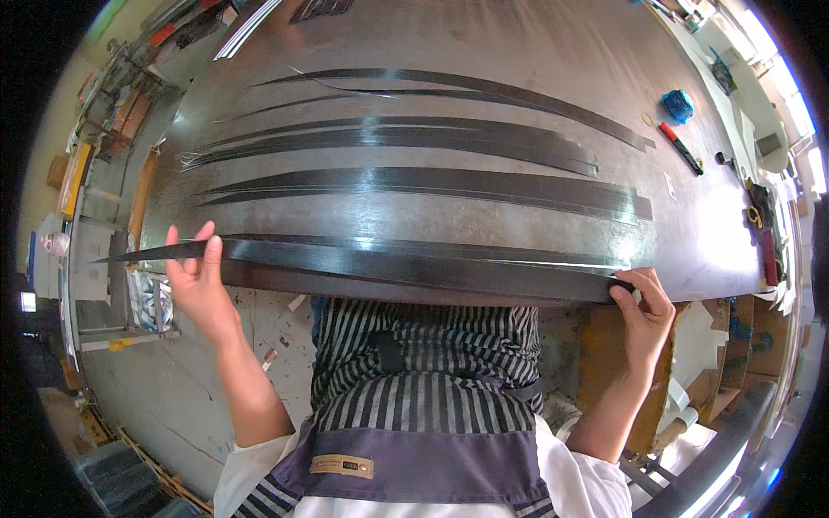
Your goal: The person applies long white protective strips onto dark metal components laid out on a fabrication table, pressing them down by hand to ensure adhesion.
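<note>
A long black strip point(406, 266), flat and tapering to a point at its left end, stretches along the table's near edge. My left hand point(198, 269) pinches it a little way in from the pointed tip, which sticks out past the fingers. At the strip's wide right end, my right hand point(643, 302) grips it between thumb and fingers. Just behind lies another dark strip point(509, 251), partly covered by the held one. Farther back on the table point(484, 224) rest several similar black strips point(432, 182) in groups, roughly parallel, with narrow ends to the left.
On the right of the table are a red-and-black marker point(682, 148), a blue bundle point(678, 105) and yellow-handled scissors point(754, 216). White strips point(246, 30) lie at the far left. Shelving point(121, 112) stands left, and a cardboard box point(626, 363) sits below the table at right.
</note>
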Action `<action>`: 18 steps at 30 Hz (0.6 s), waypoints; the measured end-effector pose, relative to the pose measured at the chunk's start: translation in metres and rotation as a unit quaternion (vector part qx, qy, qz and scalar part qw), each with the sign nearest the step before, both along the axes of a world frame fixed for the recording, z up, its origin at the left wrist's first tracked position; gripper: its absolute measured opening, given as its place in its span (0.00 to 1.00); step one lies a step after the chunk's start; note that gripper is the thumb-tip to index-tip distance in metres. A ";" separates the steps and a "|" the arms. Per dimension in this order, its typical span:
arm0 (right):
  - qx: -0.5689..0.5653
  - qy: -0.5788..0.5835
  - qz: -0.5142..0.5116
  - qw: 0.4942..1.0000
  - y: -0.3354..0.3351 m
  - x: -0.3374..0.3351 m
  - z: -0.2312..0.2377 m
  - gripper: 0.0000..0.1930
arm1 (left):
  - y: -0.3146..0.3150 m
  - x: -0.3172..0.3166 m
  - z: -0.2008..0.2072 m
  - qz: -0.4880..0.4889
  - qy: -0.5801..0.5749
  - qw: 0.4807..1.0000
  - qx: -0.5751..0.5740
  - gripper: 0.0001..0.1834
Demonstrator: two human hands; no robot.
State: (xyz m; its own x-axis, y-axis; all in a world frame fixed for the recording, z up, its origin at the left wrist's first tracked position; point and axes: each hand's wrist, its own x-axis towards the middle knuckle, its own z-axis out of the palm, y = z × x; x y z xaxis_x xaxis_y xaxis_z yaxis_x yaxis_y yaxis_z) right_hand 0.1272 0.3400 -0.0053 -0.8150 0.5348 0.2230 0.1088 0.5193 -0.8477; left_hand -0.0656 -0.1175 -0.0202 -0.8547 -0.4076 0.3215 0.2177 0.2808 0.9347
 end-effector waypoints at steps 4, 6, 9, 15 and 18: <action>0.110 0.000 -0.027 0.994 -0.006 -0.009 -0.012 0.13 | 0.000 0.005 -0.035 0.084 0.021 0.983 -0.162 0.43; 0.132 0.012 -0.005 0.991 -0.002 -0.008 -0.016 0.11 | -0.001 0.000 -0.042 0.172 -0.006 0.953 -0.251 0.47; 0.173 0.013 0.017 0.985 0.000 -0.009 -0.016 0.07 | -0.002 0.005 -0.043 0.141 0.023 0.949 -0.282 0.46; 0.011 0.036 -0.062 0.997 0.000 -0.016 -0.003 0.06 | 0.055 0.023 -0.015 -0.012 0.202 0.921 -0.332 0.28; 0.101 0.025 -0.002 0.995 0.010 -0.044 0.016 0.08 | 0.089 0.028 -0.016 -0.103 0.256 0.907 -0.318 0.25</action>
